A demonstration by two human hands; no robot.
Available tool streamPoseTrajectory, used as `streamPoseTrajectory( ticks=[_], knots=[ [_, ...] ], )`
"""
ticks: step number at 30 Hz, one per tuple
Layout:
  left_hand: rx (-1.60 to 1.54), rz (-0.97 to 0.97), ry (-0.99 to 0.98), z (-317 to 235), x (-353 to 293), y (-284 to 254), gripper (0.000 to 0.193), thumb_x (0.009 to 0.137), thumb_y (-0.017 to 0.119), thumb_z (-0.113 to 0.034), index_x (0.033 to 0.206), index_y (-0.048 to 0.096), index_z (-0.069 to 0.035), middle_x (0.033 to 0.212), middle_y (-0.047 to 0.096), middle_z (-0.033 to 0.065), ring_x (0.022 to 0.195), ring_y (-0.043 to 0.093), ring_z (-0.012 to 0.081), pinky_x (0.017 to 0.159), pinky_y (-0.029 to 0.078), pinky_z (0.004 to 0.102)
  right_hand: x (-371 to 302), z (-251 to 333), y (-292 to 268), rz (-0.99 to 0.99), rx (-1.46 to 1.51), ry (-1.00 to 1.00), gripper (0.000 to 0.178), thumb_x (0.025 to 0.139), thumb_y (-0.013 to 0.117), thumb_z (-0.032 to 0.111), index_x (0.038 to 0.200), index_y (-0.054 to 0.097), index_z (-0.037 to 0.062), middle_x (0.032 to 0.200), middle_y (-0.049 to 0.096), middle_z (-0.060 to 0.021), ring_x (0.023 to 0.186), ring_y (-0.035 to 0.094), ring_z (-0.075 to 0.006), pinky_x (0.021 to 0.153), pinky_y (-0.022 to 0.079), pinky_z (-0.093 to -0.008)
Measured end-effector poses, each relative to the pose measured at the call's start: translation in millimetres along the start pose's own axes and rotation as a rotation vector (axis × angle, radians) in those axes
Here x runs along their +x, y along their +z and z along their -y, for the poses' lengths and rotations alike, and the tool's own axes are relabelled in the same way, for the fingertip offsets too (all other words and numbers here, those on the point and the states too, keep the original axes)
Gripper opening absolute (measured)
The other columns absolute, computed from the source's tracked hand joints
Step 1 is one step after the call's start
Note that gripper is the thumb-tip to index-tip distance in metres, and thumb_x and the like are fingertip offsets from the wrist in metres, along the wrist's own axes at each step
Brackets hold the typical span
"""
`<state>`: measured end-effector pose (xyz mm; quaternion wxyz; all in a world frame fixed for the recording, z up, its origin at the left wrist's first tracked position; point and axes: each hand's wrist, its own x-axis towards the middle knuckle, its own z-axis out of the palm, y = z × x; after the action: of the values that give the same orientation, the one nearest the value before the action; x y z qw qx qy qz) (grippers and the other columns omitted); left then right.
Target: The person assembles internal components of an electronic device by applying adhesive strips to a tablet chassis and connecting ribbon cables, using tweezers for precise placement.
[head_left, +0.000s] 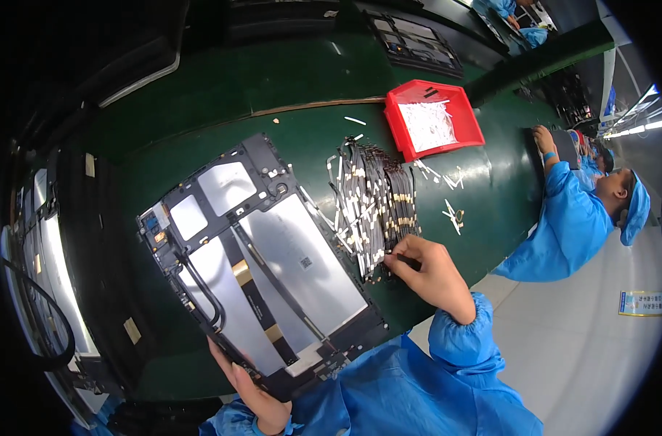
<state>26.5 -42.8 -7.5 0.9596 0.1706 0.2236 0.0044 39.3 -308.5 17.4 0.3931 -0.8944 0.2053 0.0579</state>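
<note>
My left hand [249, 392] grips the lower left edge of an opened tablet housing [302, 265], a black frame with silver panels and dark ribbon cables. The housing is tilted, its lower end close to my body. To its right lies a dense bundle of black ribbon cables [378, 196] with white and gold-coloured tabs. My right hand [434, 277] is closed at the near end of this bundle, thumb and fingers pinched together. A short, slim black piece [409, 261] shows between the fingers; its kind cannot be made out.
A red bin [447, 145] with white strips stands beyond the cables. Loose white strips [440, 174] lie on the green bench [316, 134]. Another tablet housing [414, 43] lies at the back, and more [55, 269] stand at left. A co-worker in blue [570, 225] is at the right.
</note>
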Motion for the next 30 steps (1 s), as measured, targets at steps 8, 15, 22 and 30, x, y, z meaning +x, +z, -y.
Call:
streamPoseTrajectory(
  ticks=[8, 15, 22, 30],
  knots=[
    [0.91, 0.167, 0.084, 0, 7, 3, 0.064, 0.093, 0.03, -0.039, 0.145, 0.013, -0.006, 0.145, 0.024, 0.0124, 0.131, 0.031, 0.0228, 0.107, 0.026, 0.0346, -3, 17, -22, 0.013, 0.033, 0.116, 0.024, 0.084, 0.063, 0.014, 0.073, 0.058, -0.0065, 0.054, 0.051, -0.0114, 0.048, 0.048, -0.0118, 0.046, 0.037, -0.0281],
    [1.134, 0.359, 0.2, -36, -17, -10, 0.045, 0.092, 0.038, -0.029, 0.126, 0.04, -0.001, 0.142, 0.029, 0.0209, 0.13, 0.035, 0.029, 0.107, 0.025, 0.0367, -36, 53, -23, -0.174, 0.392, 0.044, 0.01, 0.081, 0.065, 0.003, 0.079, 0.062, -0.0065, 0.068, 0.065, -0.0107, 0.063, 0.06, -0.0092, 0.057, 0.044, -0.0201],
    [1.318, 0.304, -0.155, -60, -36, 16, 0.064, 0.088, 0.051, -0.042, 0.133, 0.042, 0.002, 0.141, 0.03, 0.0195, 0.13, 0.034, 0.028, 0.107, 0.022, 0.0355, -45, 109, 26, 0.193, 0.482, -0.126, 0.011, 0.071, 0.073, -0.004, 0.081, 0.068, -0.0057, 0.08, 0.069, -0.0124, 0.065, 0.064, -0.0134, 0.055, 0.048, -0.0214],
    [1.017, 0.281, -0.272, -68, -30, 21, 0.057, 0.09, 0.05, -0.035, 0.131, 0.045, 0.004, 0.144, 0.027, 0.0185, 0.135, 0.025, 0.0274, 0.109, 0.018, 0.0362, -36, 116, 63, 0.211, 0.327, -0.374, 0.011, 0.068, 0.072, -0.003, 0.078, 0.067, -0.003, 0.073, 0.065, -0.0109, 0.062, 0.058, -0.0194, 0.059, 0.047, -0.0283]
  ],
)
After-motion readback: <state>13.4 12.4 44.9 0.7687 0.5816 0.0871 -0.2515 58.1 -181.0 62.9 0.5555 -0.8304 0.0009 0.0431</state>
